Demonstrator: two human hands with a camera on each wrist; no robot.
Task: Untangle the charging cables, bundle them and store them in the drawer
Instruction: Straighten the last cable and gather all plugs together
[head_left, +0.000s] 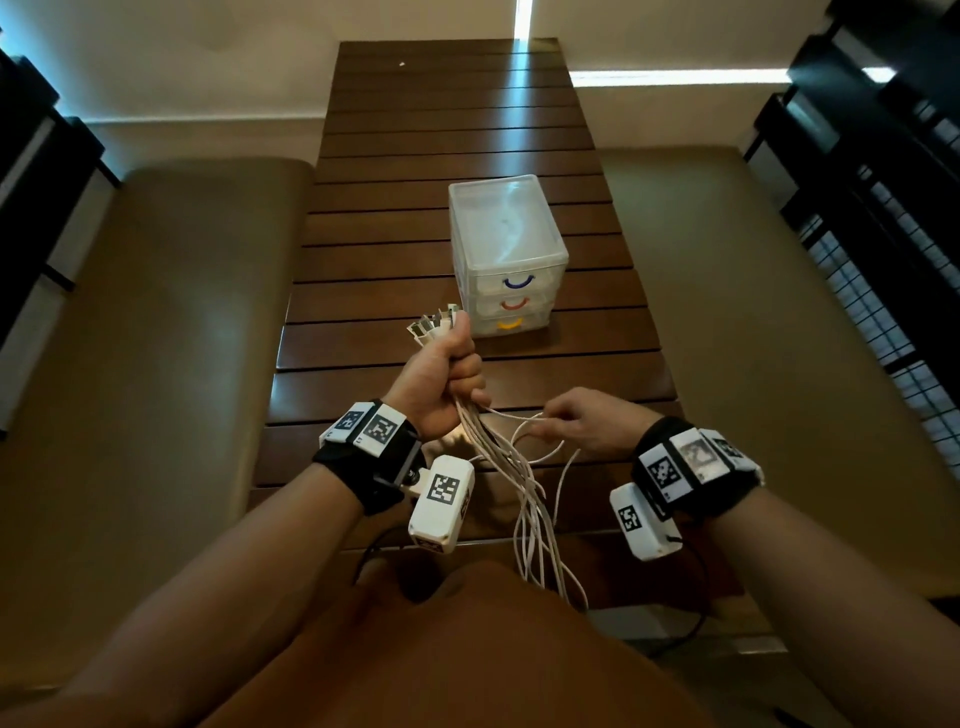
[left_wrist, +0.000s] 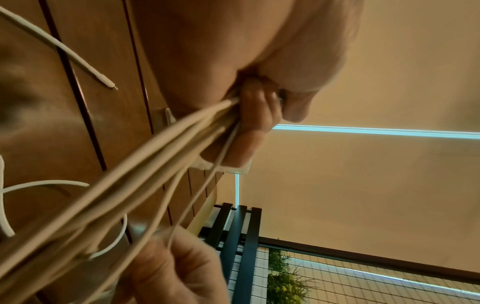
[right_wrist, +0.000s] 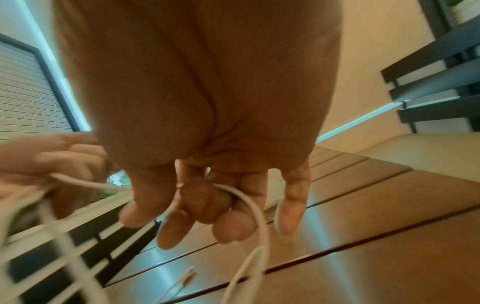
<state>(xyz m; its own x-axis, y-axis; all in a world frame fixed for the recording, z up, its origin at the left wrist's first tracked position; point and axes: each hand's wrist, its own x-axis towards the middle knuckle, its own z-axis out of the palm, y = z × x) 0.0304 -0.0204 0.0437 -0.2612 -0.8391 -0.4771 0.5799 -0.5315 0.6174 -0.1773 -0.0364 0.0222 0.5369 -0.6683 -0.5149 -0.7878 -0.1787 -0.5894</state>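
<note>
Cables hang bunched from the fisted left hand, plugs poking up near the closed drawer unit, right hand pinching one loose strand.

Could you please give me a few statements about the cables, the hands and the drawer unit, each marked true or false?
1. The left hand grips the white cables in a fist just below their plugs. True.
2. The drawer unit has one drawer pulled open. False: all three drawers appear closed.
3. The right hand has a cable strand looped among its fingers. True.
4. The cables lie coiled on top of the drawer unit. False: they hang from the left hand over the table.
5. The top drawer's handle is yellow. False: it is blue; yellow is lowest.
</note>
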